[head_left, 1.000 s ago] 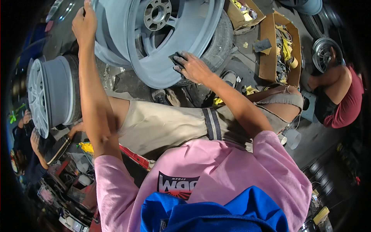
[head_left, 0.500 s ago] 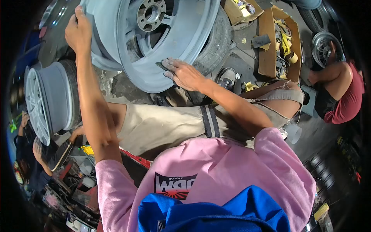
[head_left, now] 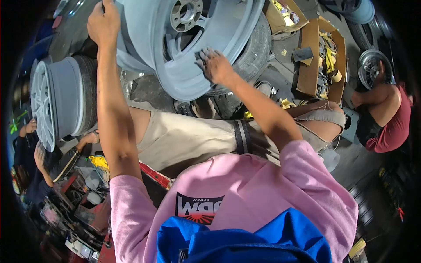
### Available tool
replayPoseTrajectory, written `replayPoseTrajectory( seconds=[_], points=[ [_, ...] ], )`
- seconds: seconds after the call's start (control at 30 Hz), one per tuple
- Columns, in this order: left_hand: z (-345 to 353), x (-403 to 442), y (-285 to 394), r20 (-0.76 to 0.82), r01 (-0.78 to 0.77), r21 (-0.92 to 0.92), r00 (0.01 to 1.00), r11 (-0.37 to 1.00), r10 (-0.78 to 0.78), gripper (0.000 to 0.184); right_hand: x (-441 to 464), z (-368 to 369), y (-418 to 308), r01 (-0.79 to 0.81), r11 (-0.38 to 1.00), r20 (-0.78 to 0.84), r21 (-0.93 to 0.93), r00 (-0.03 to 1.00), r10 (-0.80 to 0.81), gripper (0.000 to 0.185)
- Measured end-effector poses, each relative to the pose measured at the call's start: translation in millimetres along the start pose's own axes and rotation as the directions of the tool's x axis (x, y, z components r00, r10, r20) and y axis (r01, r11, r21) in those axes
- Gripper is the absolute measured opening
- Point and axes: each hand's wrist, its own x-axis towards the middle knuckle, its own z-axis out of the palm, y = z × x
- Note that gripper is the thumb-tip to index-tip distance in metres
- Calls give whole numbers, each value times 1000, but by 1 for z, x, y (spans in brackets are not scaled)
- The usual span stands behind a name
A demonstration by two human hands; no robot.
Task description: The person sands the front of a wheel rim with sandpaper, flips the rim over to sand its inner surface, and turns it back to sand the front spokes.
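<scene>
Head view: a person's right hand (head_left: 215,66), fingers slightly spread, lies on a gray wheel rim (head_left: 180,73) tilted before the legs. The left hand's (head_left: 104,27) grip is unclear; if loose, the rim could tip.

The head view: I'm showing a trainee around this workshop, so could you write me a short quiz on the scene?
1. What is the right hand placed against? A) the floor; B) the grey wheel; C) the blue cloth.
2. How many open cardboard boxes show toward the picture's upper right?
3. True or false: the left hand is lower in the picture than the right hand.

Key: 1. B. 2. Two. 3. False.
</scene>
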Motion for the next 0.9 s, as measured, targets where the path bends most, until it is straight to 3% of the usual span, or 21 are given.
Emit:
replayPoseTrajectory(
  seconds=[0.03,0.1,0.13,0.2,0.27,0.37,0.43,0.6,0.67,0.7,0.8,0.87,0.9],
  points=[
    [1,-1,-2,-40,-100,2,994,995,100,52,-13,-16,-14,-86,990,18,115,996,84,50],
    [2,2,0,-52,-76,38,996,996,78,51,-30,-33,-27,-227,943,91,245,973,211,51],
    [2,-1,0,-44,-56,83,997,995,59,50,-29,-27,-21,-221,945,102,241,974,202,51],
    [1,-5,3,-15,-16,106,1000,994,18,50,-14,-11,-4,-23,1000,28,18,999,23,43],
    [-1,-5,6,-46,-81,-29,996,996,80,50,24,7,14,-123,991,48,51,992,120,44],
    [-4,-3,-2,-19,-51,-2,998,999,51,48,17,7,-3,-158,986,6,57,987,158,44],
    [-2,2,-3,-69,-78,-25,995,997,76,47,-10,4,-15,-192,955,-130,225,966,225,42],
    [-5,-8,11,-38,-10,22,999,1000,11,46,8,-2,10,-110,991,-116,76,986,118,40],
    [-4,-4,2,-50,-19,-13,999,1000,18,45,31,-5,9,-191,982,87,-4,978,191,41],
    [-3,-5,-2,-48,-35,-56,998,998,32,45,20,-2,4,-211,974,-16,79,977,213,41],
    [-2,-6,1,-69,-25,-66,997,998,20,43,-17,-7,-8,-229,958,-103,170,963,249,42],
    [-1,-8,4,-60,-14,-45,998,999,11,42,-6,-10,3,-215,959,-68,187,971,231,42],
    [-1,-9,6,-52,-14,-22,999,1000,13,42,6,-5,13,-180,978,-40,106,982,185,40]
  ],
)
